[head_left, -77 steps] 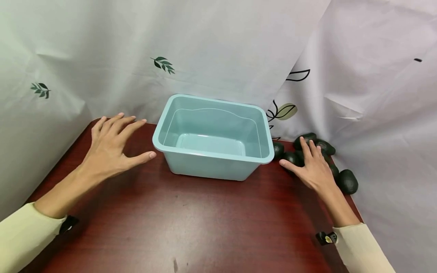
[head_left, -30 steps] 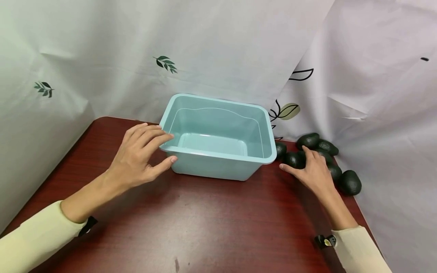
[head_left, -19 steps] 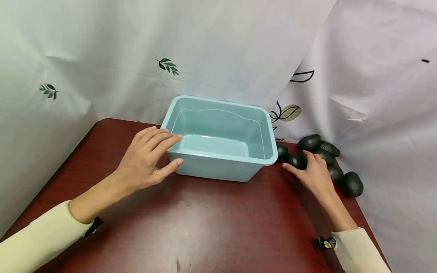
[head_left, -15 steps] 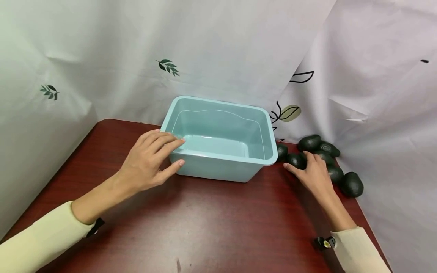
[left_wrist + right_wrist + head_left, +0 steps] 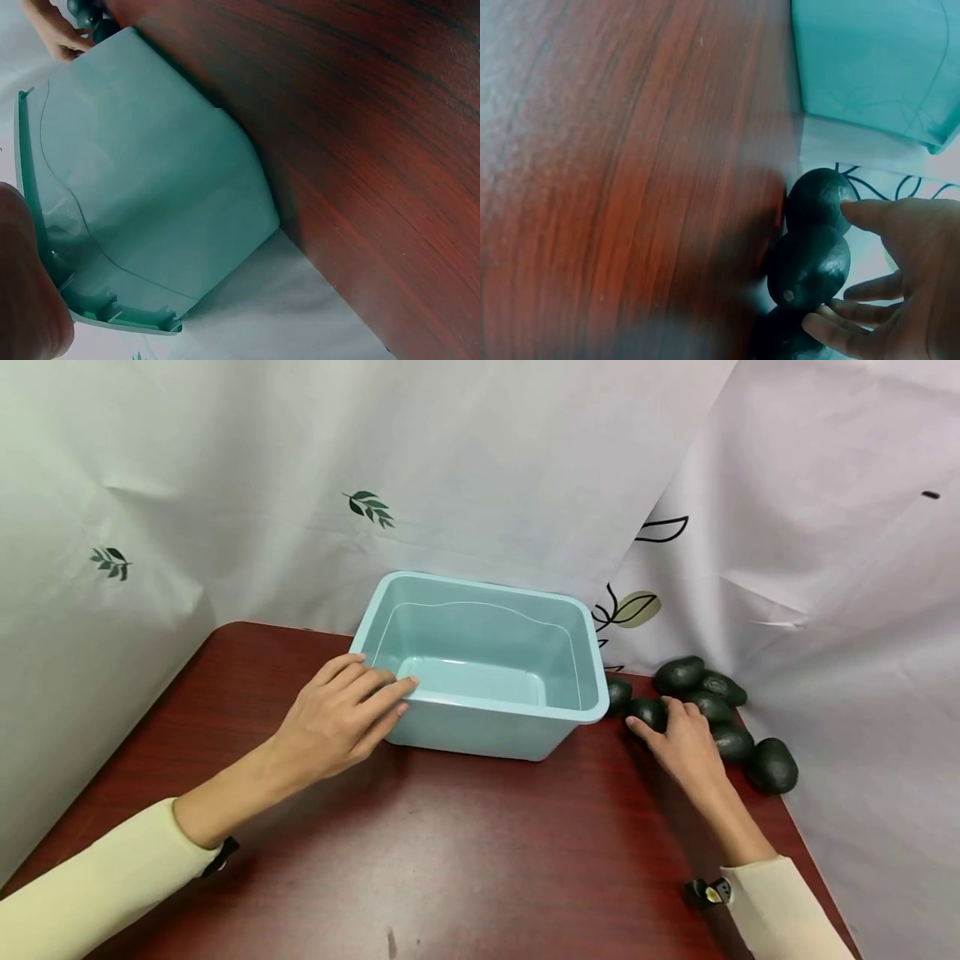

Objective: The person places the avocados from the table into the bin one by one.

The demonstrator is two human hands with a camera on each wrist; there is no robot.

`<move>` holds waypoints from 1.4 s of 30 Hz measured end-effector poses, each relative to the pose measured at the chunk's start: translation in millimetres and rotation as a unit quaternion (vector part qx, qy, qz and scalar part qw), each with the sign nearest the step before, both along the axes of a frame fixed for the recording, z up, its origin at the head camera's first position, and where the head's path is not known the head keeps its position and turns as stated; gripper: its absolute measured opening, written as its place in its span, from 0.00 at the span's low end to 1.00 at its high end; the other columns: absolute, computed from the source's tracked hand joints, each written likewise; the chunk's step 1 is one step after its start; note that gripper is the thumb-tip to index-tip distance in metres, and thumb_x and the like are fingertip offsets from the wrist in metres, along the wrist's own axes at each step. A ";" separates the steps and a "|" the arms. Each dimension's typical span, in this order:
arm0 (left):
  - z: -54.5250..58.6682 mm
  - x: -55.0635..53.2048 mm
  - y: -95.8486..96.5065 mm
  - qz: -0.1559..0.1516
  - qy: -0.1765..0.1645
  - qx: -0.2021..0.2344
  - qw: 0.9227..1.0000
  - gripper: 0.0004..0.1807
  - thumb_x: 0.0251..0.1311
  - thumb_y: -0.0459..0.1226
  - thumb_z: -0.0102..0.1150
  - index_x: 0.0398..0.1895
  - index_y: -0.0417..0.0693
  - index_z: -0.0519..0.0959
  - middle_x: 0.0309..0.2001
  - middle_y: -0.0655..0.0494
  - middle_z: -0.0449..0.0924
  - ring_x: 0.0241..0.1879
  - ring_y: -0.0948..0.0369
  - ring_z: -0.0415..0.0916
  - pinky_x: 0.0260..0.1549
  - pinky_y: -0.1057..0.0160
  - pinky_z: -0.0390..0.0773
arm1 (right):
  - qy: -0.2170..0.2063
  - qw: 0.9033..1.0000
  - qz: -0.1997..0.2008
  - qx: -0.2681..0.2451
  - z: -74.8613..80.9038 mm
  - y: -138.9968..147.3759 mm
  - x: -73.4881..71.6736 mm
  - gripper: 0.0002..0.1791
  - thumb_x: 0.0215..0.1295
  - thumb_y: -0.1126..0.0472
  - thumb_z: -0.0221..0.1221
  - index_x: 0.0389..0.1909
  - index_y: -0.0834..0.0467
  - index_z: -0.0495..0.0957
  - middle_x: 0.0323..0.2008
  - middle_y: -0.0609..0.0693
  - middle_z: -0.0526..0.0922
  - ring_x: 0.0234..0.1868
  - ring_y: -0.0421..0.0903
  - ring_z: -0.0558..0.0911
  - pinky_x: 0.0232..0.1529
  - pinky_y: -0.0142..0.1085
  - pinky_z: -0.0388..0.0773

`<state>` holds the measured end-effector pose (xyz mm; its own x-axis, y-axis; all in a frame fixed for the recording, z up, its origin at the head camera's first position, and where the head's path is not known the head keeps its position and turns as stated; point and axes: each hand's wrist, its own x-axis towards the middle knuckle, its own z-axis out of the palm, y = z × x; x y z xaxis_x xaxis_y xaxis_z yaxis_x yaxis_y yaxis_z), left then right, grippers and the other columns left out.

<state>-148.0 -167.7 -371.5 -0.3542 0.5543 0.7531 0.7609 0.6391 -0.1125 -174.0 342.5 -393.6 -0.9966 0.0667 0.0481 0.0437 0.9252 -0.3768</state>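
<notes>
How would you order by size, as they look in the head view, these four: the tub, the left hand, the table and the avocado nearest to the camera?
1. The table
2. The tub
3. The left hand
4. The nearest avocado

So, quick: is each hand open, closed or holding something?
Left hand: closed, holding the tub's rim.
Right hand: around an avocado; whether gripping it cannot be told.
</notes>
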 end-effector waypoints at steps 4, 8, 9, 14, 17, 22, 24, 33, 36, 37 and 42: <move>-0.2 -1.3 0.5 -0.008 -0.019 -0.005 1.000 0.21 0.92 0.45 0.45 0.60 0.43 0.87 0.41 0.49 0.87 0.41 0.48 0.83 0.65 0.41 0.82 | -0.001 1.000 0.003 0.005 0.7 -1.3 -0.6 0.51 0.83 0.38 0.62 0.82 0.78 0.61 0.76 0.85 0.66 0.77 0.83 0.67 0.76 0.76 0.66; 0.9 -3.4 2.5 -0.020 -0.042 -0.005 0.999 0.21 0.93 0.44 0.44 0.57 0.42 0.85 0.38 0.51 0.82 0.41 0.50 0.80 0.61 0.45 0.81 | 0.000 1.000 0.006 0.012 0.9 -2.0 -1.3 0.50 0.83 0.39 0.62 0.81 0.79 0.61 0.75 0.85 0.66 0.75 0.84 0.67 0.76 0.76 0.66; 1.0 -4.1 3.0 -0.023 -0.043 -0.003 0.999 0.21 0.93 0.44 0.43 0.56 0.41 0.84 0.37 0.51 0.81 0.41 0.50 0.79 0.58 0.46 0.81 | 0.001 1.000 0.007 0.014 0.5 -2.5 -1.3 0.50 0.83 0.40 0.62 0.80 0.80 0.62 0.75 0.85 0.66 0.75 0.84 0.67 0.76 0.76 0.66; 1.4 -7.1 4.4 -0.037 -0.036 0.001 0.999 0.21 0.93 0.44 0.42 0.55 0.41 0.83 0.35 0.52 0.77 0.38 0.52 0.77 0.50 0.47 0.79 | 0.010 1.000 0.013 0.024 -2.6 -5.7 0.3 0.45 0.83 0.45 0.63 0.77 0.81 0.65 0.72 0.86 0.68 0.73 0.86 0.68 0.74 0.77 0.68; 0.7 -8.5 4.1 -0.036 -0.037 -0.003 0.999 0.21 0.93 0.45 0.40 0.55 0.42 0.83 0.34 0.53 0.77 0.38 0.52 0.76 0.48 0.48 0.79 | 0.018 0.999 0.014 0.029 -3.8 -7.7 1.6 0.44 0.82 0.47 0.64 0.76 0.82 0.66 0.71 0.86 0.69 0.71 0.88 0.69 0.73 0.77 0.69; -2.1 -10.8 4.3 -0.028 -0.033 -0.004 0.999 0.22 0.93 0.45 0.40 0.55 0.43 0.83 0.35 0.52 0.77 0.38 0.50 0.76 0.47 0.48 0.78 | 0.017 0.999 0.004 0.033 -4.1 -11.6 1.4 0.44 0.80 0.49 0.66 0.76 0.82 0.66 0.71 0.86 0.69 0.69 0.89 0.70 0.71 0.77 0.71; -3.4 -11.6 5.0 -0.026 -0.029 -0.003 0.999 0.22 0.93 0.45 0.40 0.55 0.43 0.83 0.34 0.52 0.77 0.38 0.50 0.76 0.46 0.48 0.78 | 0.017 0.999 -0.001 0.035 -4.0 -12.9 1.0 0.44 0.80 0.50 0.67 0.76 0.82 0.66 0.71 0.86 0.69 0.68 0.88 0.71 0.70 0.76 0.72; -5.8 -13.3 8.5 -0.016 -0.030 -0.002 0.999 0.24 0.93 0.47 0.38 0.54 0.41 0.82 0.35 0.51 0.78 0.38 0.50 0.74 0.47 0.48 0.77 | 0.031 0.999 -0.007 0.041 -6.5 -14.6 1.5 0.41 0.78 0.52 0.69 0.71 0.82 0.67 0.64 0.85 0.74 0.61 0.84 0.80 0.62 0.74 0.79; -6.2 -13.3 9.2 -0.012 -0.029 -0.001 1.000 0.25 0.94 0.47 0.37 0.53 0.41 0.82 0.35 0.51 0.78 0.38 0.50 0.74 0.48 0.48 0.77 | 0.036 0.999 -0.005 0.041 -7.7 -14.3 1.0 0.38 0.78 0.53 0.69 0.67 0.82 0.68 0.60 0.85 0.76 0.59 0.85 0.80 0.59 0.73 0.80; -6.3 -13.2 9.4 -0.010 -0.028 -0.001 1.000 0.25 0.94 0.48 0.37 0.53 0.41 0.82 0.35 0.51 0.79 0.38 0.49 0.74 0.48 0.48 0.77 | 0.037 0.999 -0.006 0.039 -7.8 -14.4 0.6 0.38 0.78 0.53 0.69 0.66 0.82 0.68 0.59 0.86 0.76 0.58 0.85 0.81 0.58 0.73 0.81; -5.8 -13.0 9.8 -0.006 -0.025 0.001 1.000 0.25 0.94 0.47 0.37 0.52 0.41 0.83 0.35 0.51 0.79 0.38 0.49 0.74 0.48 0.48 0.76 | 0.027 0.999 -0.016 0.027 -6.8 -15.1 -1.9 0.41 0.76 0.52 0.71 0.69 0.83 0.68 0.62 0.86 0.76 0.61 0.85 0.80 0.61 0.73 0.80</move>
<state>-161.0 -157.9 -377.4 -0.3845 0.5575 0.7358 0.7727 0.6304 -0.0739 -175.9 327.4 -400.4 -0.9900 0.0936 0.1057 0.0541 0.9429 -0.3288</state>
